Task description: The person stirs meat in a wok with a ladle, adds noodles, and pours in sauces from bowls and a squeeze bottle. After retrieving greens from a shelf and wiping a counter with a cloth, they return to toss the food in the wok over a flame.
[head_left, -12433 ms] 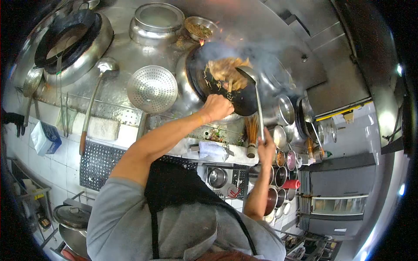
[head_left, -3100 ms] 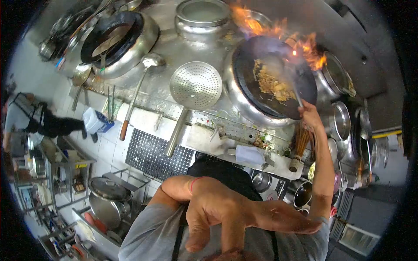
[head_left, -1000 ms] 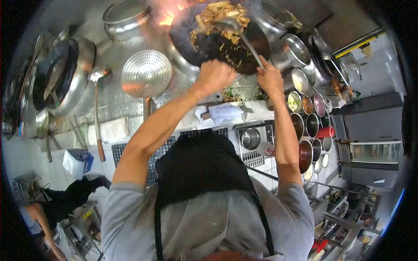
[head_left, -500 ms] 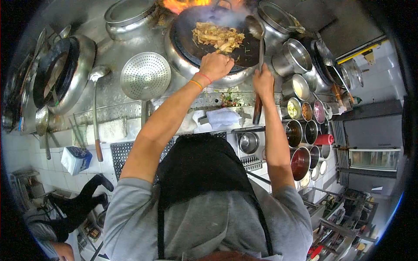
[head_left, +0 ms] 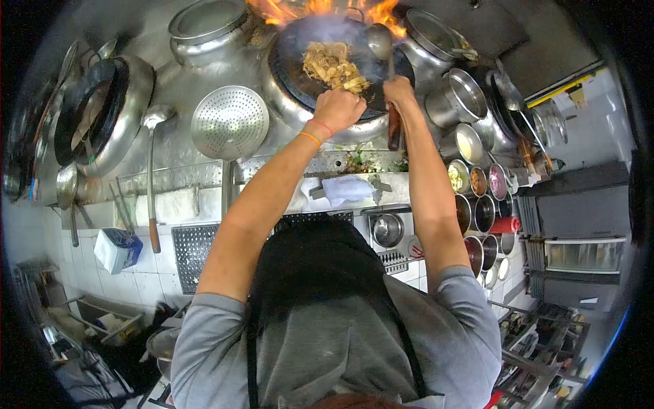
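My left hand is closed at the near rim of the dark wok, the part it grips hidden under the fingers. Browned strips of food lie in the wok, just beyond that hand. Around the handle of a ladle my right hand is wrapped, the wooden end pointing down toward me. The ladle's bowl is over the right side of the wok. Flames rise behind the wok, and smoke hangs over it.
A perforated strainer and a long ladle lie left of the wok. Another wok stands far left. Metal pots and several ingredient containers stand at the right. A white cloth lies on the front edge.
The flames have grown. The ladle and my right hand have moved up and left over the wok. The food has shifted slightly left. The person at the lower left has moved lower.
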The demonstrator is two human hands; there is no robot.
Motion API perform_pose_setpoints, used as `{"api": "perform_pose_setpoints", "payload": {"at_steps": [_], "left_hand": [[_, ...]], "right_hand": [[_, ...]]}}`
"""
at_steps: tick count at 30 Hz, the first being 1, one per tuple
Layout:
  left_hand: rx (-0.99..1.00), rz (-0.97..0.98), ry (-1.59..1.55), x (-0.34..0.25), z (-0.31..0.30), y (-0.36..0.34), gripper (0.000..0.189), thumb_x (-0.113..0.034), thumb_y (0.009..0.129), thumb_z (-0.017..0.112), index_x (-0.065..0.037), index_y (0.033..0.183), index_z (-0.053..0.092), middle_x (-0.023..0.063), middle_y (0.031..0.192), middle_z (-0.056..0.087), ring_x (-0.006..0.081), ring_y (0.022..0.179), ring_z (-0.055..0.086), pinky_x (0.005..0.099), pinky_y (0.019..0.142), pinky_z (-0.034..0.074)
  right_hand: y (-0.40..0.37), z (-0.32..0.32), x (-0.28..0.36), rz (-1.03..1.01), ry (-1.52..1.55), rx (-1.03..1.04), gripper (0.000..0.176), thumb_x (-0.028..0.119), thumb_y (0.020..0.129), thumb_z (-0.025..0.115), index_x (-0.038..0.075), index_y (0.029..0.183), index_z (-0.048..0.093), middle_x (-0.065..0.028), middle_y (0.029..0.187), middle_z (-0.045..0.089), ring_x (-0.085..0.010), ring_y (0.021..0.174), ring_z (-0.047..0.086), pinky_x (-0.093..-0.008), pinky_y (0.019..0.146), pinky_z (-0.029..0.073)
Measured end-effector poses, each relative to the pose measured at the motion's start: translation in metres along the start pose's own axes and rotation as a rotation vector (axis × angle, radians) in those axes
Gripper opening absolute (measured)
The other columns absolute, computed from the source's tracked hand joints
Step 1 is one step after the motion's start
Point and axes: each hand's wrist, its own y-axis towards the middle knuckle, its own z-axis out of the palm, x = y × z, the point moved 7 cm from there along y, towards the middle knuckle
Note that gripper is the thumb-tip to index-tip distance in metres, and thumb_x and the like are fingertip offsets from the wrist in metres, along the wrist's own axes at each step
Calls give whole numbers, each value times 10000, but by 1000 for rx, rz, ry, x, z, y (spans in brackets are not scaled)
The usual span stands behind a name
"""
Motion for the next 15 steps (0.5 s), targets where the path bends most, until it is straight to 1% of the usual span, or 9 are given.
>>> {"api": "perform_pose_setpoints", "payload": {"at_steps": [3,5,6,8,10,12,13,14,15], "left_hand": [[14,21,14,-3,-3,-1,410,-377,893,514,-79,688,708,212,691,654,413,687,651,507,694,529],[25,36,21,-4,-4,-2,407,-370,894,511,-77,695,711,214,693,653,414,687,652,506,692,530],[21,44,23,-5,-5,-1,405,-365,895,510,-74,698,712,215,691,652,413,681,651,506,684,529],[-14,71,63,-5,-4,1,402,-352,893,510,-67,686,703,209,682,649,402,665,653,495,660,532],[-19,100,61,-3,-1,6,401,-349,892,511,-65,682,700,202,676,651,398,664,655,489,660,535],[-31,116,64,-4,-4,3,400,-347,891,513,-63,678,697,195,670,652,393,663,658,484,659,538],[-57,83,61,-9,-7,-3,402,-339,888,516,-61,653,687,194,658,647,393,636,650,489,629,530],[-82,52,57,-15,-10,-9,406,-331,886,519,-59,629,677,194,645,642,393,608,642,495,599,523],[-111,25,53,-19,-16,-14,412,-323,884,522,-57,604,667,193,633,638,393,581,634,501,568,516]], "right_hand": [[19,43,15,-102,-127,278,239,93,822,532,-94,952,604,-152,664,608,-232,461,566,-410,408,437],[-2,57,23,-135,-5,400,339,117,846,546,-87,1113,597,-212,806,665,-287,639,668,-432,540,522],[-12,50,18,-130,-1,392,339,117,846,546,-87,1113,597,-212,806,665,-287,639,668,-432,540,522],[-43,31,33,-573,-491,204,466,155,891,539,22,1338,530,-242,1030,680,-350,927,691,-465,765,548],[-69,-3,21,-551,-669,274,550,207,922,545,218,1461,434,-222,1185,643,-383,1119,618,-490,936,492],[-104,-48,31,-363,-986,182,551,227,935,542,328,1462,412,-186,1205,640,-380,1078,634,-503,920,505],[-108,-64,28,-435,-1048,61,513,199,925,569,302,1418,474,-170,1109,679,-353,1016,669,-489,855,543],[-116,-71,24,-543,-1006,-22,512,194,924,568,301,1417,477,-171,1070,684,-377,973,672,-504,821,542],[-124,-70,12,-547,-1007,-17,512,194,924,568,301,1417,477,-171,1070,684,-377,973,672,-504,821,542]]}}
